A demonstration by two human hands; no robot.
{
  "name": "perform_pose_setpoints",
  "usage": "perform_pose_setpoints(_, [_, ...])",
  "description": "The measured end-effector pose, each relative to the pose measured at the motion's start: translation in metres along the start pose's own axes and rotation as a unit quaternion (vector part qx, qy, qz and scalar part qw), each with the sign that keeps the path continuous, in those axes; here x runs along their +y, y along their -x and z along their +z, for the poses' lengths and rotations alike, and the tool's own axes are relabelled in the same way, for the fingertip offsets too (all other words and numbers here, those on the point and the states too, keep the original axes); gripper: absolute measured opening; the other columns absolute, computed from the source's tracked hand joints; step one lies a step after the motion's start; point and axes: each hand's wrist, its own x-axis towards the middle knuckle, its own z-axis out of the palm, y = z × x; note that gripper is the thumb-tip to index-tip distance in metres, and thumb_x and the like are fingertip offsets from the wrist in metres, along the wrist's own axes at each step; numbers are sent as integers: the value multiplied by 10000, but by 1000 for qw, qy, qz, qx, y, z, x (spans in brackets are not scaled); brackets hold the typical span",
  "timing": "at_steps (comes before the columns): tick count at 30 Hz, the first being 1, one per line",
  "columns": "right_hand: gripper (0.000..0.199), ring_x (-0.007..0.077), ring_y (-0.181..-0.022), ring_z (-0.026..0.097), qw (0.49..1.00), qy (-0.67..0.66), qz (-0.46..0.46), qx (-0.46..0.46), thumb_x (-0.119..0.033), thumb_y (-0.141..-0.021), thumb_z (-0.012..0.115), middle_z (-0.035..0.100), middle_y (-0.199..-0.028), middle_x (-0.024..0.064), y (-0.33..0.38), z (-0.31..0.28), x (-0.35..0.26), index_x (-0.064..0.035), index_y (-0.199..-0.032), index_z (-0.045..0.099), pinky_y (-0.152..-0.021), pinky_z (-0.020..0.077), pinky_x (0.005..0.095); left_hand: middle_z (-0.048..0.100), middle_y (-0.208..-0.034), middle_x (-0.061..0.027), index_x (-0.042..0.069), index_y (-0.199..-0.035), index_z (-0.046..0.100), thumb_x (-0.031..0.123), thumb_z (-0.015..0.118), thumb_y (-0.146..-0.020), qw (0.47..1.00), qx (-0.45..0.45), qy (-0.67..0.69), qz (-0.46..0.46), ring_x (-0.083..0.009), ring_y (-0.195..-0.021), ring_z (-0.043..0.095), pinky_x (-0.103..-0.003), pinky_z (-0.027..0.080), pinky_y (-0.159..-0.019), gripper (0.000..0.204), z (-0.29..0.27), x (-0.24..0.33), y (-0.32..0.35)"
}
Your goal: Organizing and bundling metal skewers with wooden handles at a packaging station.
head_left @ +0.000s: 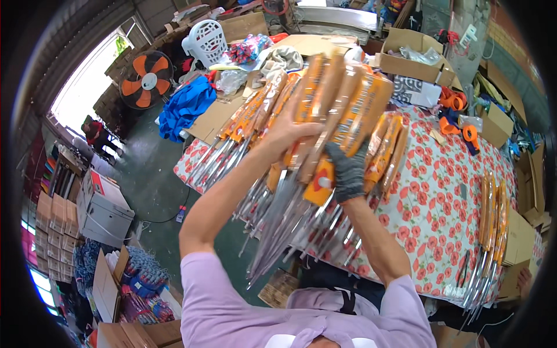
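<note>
Between my two hands is a thick bundle of packed metal skewers (342, 110), held over the near edge of the table. Orange cards and clear plastic wrap their brown handle ends, while the thin metal rods fan down toward me. My bare left hand (290, 132) wraps the left side of the bundle. On its right side my right hand (349, 171), in a grey knitted glove, grips the packs with bent fingers. Beneath and beside the bundle lie more skewer packs (386, 148), partly hidden by it. Another row of packs (238, 122) lies to the left.
A poppy-patterned cloth (432, 197) covers the table. Further skewer packs (493, 217) lie at its right edge, near another person's hand (524, 281). Orange tape rolls (452, 100), an open carton (412, 55) and blue cloth (188, 107) sit farther back. A fan (146, 80) stands left.
</note>
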Motion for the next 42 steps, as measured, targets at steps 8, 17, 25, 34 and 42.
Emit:
perform_pose_setpoints(8, [1295,271,-1146,599,978,31,183,-95,-98,-687,909,457,-1423,220,-49,189,92,49,-1577,-20,-934,545,324,542,-1393,-135,90,-1589,231,223,778,-805,987,118,83,-67,-218,-1183,617,-368,524,-994,965,-213,-6,8])
perform_pose_setpoints(17, [1231,308,-1126,622,950,244,194,-29,-155,-708,889,540,-1348,220,-138,225,216,-14,-1593,45,-896,565,377,527,-1428,-121,87,-1606,209,245,781,-801,975,44,-19,-218,-210,-1258,575,-360,468,-1065,1000,-350,-89,-100])
perform_pose_setpoints(25, [1022,424,-1328,479,865,459,117,-163,-236,-723,857,484,-1413,276,-163,213,215,-33,-1544,283,-1105,420,459,558,-1428,-128,103,-1611,251,300,716,-894,950,129,-189,-213,-268,-1291,556,-374,445,-1071,878,-404,-209,-143])
perform_pose_setpoints(34, [695,367,-1208,574,816,472,-9,-335,-299,-790,827,542,-1328,215,-173,159,147,-18,-1363,552,-1045,472,428,404,-1550,-254,-34,-1483,417,364,542,-1021,904,177,-384,-67,-314,-1432,408,-399,338,-1158,623,-423,-287,-177])
perform_pose_setpoints(42, [377,129,-909,664,909,395,-56,-123,-160,-935,718,695,-1055,46,-143,-23,-22,-17,-1274,633,-803,564,275,448,-1516,-229,-58,-1500,395,456,438,-1060,887,257,-383,-14,-319,-1386,441,-399,333,-1156,678,-416,-263,-152])
